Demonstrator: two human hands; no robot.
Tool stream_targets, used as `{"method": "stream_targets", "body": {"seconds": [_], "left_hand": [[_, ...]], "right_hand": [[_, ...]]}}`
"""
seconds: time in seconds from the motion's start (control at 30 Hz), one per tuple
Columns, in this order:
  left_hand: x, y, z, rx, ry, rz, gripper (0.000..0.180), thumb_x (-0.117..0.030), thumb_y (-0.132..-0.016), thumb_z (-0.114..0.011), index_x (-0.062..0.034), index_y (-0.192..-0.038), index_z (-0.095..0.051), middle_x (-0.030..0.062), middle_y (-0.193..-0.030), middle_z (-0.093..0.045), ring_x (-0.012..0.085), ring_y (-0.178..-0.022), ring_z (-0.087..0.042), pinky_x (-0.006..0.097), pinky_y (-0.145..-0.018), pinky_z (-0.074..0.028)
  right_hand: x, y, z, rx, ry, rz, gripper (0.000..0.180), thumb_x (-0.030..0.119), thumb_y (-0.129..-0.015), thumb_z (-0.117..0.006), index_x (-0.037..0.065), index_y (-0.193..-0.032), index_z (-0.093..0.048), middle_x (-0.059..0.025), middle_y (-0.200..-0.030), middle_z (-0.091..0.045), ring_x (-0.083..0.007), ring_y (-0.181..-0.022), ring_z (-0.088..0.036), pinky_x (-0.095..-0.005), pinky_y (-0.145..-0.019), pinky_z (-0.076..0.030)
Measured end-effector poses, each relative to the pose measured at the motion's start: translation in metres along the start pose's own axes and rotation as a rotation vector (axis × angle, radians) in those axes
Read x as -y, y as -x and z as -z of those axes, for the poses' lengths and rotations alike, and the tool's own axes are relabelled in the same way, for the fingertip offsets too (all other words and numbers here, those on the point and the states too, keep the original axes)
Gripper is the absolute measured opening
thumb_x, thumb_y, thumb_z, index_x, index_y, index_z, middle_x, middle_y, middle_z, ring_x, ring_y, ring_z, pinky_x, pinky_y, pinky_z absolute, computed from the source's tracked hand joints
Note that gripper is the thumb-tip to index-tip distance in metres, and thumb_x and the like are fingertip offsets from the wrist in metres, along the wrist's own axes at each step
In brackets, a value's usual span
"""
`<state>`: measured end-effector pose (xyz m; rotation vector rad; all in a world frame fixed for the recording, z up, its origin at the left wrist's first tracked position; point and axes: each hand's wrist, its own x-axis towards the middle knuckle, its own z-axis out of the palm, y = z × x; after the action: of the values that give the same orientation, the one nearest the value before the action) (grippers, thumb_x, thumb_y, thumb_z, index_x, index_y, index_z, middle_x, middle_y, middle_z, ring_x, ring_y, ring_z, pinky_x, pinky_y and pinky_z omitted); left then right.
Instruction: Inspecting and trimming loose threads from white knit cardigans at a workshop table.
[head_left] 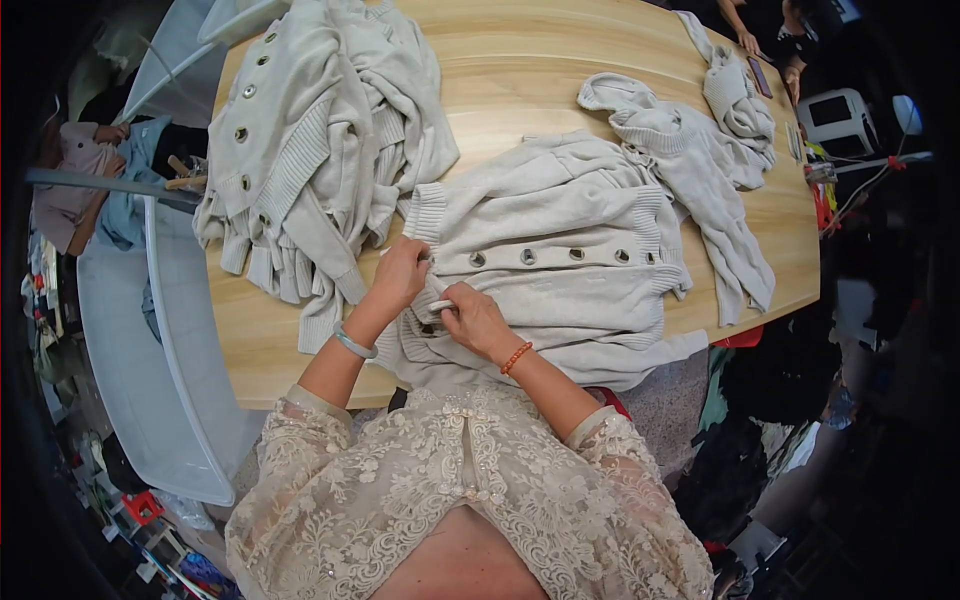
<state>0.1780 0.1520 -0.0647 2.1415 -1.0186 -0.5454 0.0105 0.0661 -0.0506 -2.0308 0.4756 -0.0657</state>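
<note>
The left hand (405,272) has its fingers bent and grasping the knit edge at one end of a button band; their tips are tucked away, so the exact grip is hard to read. Just toward 4 o'clock from it, the right hand (480,320) is also closed, pinching a fold near the same edge, thumb and forefinger close together and the other fingers curled out of sight. What they hold is a cardigan (560,220), lying in front of the person at the 6 o'clock side of the table (500,60). Its near part hangs over the edge, cut from view where it meets the person's lace top (400,470). It is pale grey-beige, softly rumpled, with ribbed bands and a line of dark, light-rimmed buttons (529,257) running toward 3 o'clock (one, by the left fingers, is partly covered). How its sleeves lie beneath is unclear.

Toward 11 o'clock sits a heap of similar knits (330,140), too tangled to count. At 2 o'clock lies a loosely twisted knit (670,150), with a bunched one (740,105) beyond. Past that, another person's hand (748,42) shows at the rim, the rest mostly lost in shadow. A white bin (150,380) stands toward 9 o'clock.
</note>
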Motion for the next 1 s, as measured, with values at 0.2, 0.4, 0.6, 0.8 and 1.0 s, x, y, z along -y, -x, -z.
{"method": "stream_targets", "body": {"seconds": [0.2, 0.4, 0.6, 0.8, 1.0], "left_hand": [[-0.007, -0.014, 0.003, 0.222, -0.066, 0.001, 0.012, -0.009, -0.075, -0.067, 0.0010, -0.082, -0.063, 0.0194, -0.081, -0.063, 0.0372, -0.081, -0.061, 0.043, -0.071, -0.048], [-0.007, -0.001, 0.005, 0.369, 0.470, 0.249, 0.013, -0.011, -0.084, -0.070, 0.0014, -0.080, -0.067, -0.0020, -0.070, -0.062, 0.0042, -0.059, -0.051, 0.022, -0.052, -0.041], [-0.015, 0.005, 0.008, 0.426, 0.639, 0.386, 0.009, -0.009, -0.087, -0.067, -0.0004, -0.085, -0.067, -0.0035, -0.067, -0.059, 0.0032, -0.056, -0.047, 0.020, -0.050, -0.036], [-0.033, 0.018, 0.025, 0.487, 0.519, 0.109, 0.032, -0.005, -0.082, -0.067, 0.0035, -0.113, -0.062, 0.0027, -0.093, -0.061, 0.0078, -0.082, -0.056, 0.023, -0.075, -0.047], [-0.033, 0.025, 0.018, 0.253, 0.219, -0.032, 0.017, 0.001, -0.086, -0.059, 0.0023, -0.100, -0.068, 0.0136, -0.086, -0.067, 0.0200, -0.073, -0.062, 0.029, -0.064, -0.048]], "right_hand": [[0.003, 0.002, -0.001, -0.121, 0.070, 0.052, 0.016, 0.007, -0.080, -0.061, 0.005, -0.094, -0.055, -0.0156, -0.093, -0.057, -0.0376, -0.083, -0.060, -0.0457, -0.072, -0.050], [0.007, -0.006, 0.000, -0.246, 0.105, 0.019, 0.028, 0.006, -0.079, -0.062, 0.004, -0.106, -0.052, -0.0153, -0.098, -0.057, -0.0355, -0.088, -0.060, -0.0436, -0.074, -0.051], [0.004, -0.001, 0.003, -0.178, 0.185, 0.035, 0.032, 0.010, -0.081, -0.063, 0.002, -0.107, -0.046, -0.0190, -0.096, -0.056, -0.0382, -0.080, -0.063, -0.0465, -0.069, -0.052], [-0.008, -0.008, 0.016, -0.082, 0.136, 0.020, 0.033, 0.017, -0.080, -0.065, 0.003, -0.106, -0.049, -0.0203, -0.096, -0.056, -0.0397, -0.083, -0.062, -0.0467, -0.072, -0.051], [-0.009, -0.015, 0.024, -0.006, -0.040, 0.025, 0.030, 0.014, -0.081, -0.059, 0.000, -0.107, -0.058, -0.0214, -0.101, -0.059, -0.0390, -0.094, -0.059, -0.0440, -0.084, -0.049]]}}
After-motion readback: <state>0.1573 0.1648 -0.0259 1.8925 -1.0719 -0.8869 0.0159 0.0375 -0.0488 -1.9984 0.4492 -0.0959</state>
